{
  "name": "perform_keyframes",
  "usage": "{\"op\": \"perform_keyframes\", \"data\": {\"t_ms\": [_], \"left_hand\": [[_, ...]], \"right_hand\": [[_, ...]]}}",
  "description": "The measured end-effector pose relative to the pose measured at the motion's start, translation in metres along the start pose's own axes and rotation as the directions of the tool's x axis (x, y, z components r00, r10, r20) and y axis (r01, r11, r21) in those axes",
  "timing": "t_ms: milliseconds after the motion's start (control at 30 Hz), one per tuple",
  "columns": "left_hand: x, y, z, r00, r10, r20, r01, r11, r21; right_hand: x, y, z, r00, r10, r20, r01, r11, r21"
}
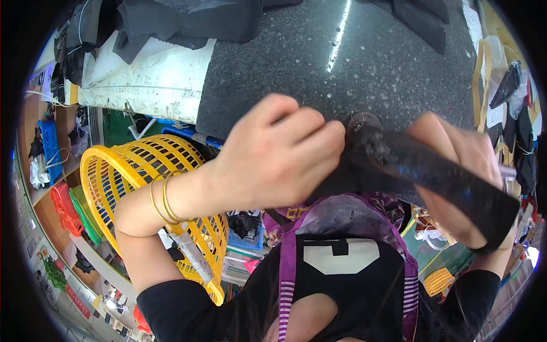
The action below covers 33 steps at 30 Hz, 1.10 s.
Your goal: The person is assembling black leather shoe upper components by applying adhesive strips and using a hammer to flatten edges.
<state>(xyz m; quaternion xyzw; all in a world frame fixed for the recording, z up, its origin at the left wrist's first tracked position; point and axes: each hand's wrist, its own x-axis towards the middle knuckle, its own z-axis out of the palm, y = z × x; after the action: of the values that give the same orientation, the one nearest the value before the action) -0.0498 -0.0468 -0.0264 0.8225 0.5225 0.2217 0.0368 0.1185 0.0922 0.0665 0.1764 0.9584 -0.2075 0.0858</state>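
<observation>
Both hands grip one black fabric strip: left hand pinching its end, right hand wrapped around it.

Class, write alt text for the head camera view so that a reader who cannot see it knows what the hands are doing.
Seen from above, a person's left hand and right hand grip a strip of black fabric over a dark speckled table. Gold bangles circle the left wrist. A yellow plastic basket stands at the left, and black cloth pieces are piled at the table's far edge.
</observation>
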Motion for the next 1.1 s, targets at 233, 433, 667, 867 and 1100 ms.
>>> {"op": "perform_keyframes", "data": {"t_ms": [233,433,667,867,1100], "left_hand": [[-0.002,-0.007,0.002,0.974,-0.157,-0.165,0.125,0.974,-0.190],[0.014,-0.001,-0.005,0.968,-0.250,-0.021,0.244,0.958,-0.150],[0.024,-0.051,-0.076,0.809,-0.528,-0.260,0.572,0.809,0.136],[0.119,-0.111,-0.064,0.952,-0.036,-0.304,0.180,0.871,0.458],[0.200,-0.121,0.026,0.983,-0.155,-0.094,0.182,0.856,0.484]], "right_hand": [[0.021,0.015,-0.004,0.959,-0.268,-0.097,0.271,0.963,0.017],[0.007,0.028,-0.016,0.968,-0.250,0.031,0.245,0.964,0.105],[-0.005,0.060,-0.017,0.961,-0.132,-0.242,0.125,0.991,-0.045],[0.024,0.099,-0.031,0.807,-0.094,-0.583,-0.033,0.978,-0.204],[0.064,0.128,-0.061,0.779,-0.016,-0.627,-0.160,0.962,-0.223]]}}
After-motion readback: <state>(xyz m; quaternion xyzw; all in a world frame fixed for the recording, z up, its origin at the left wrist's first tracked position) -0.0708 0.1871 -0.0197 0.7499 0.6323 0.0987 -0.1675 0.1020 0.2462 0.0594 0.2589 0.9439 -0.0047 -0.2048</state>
